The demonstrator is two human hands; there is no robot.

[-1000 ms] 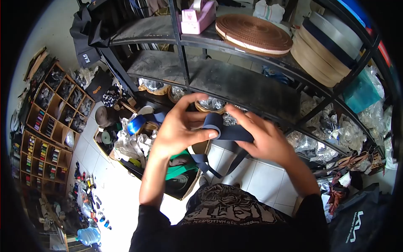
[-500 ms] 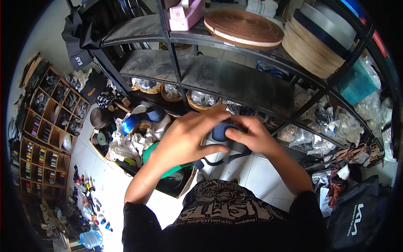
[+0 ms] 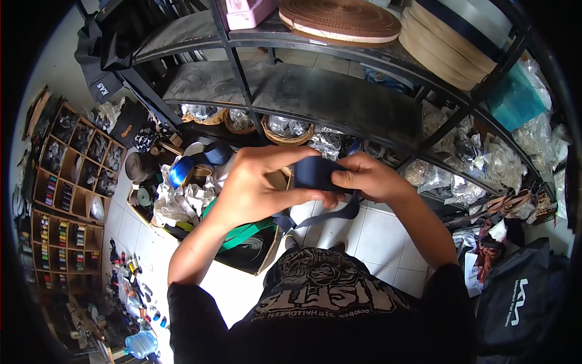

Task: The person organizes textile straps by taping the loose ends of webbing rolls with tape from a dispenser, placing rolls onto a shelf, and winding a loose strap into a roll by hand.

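A roll of navy webbing is between my two hands in front of my chest. My left hand curves round its left side, with the index finger above and the thumb below. My right hand pinches the right side, its thumb lying across the ribbed face. From the roll a loose length of the same strap hangs in a loop towards the floor. My fingertips behind the webbing are partly hidden.
Ahead stands a black metal shelf with a brown webbing coil on top. At lower left sits a cardboard box of straps and rolls. A thread rack lines the left wall; a black bag lies at right.
My left hand has closed in round the webbing, which now shows a broader face between my hands. The camera view has shifted slightly.
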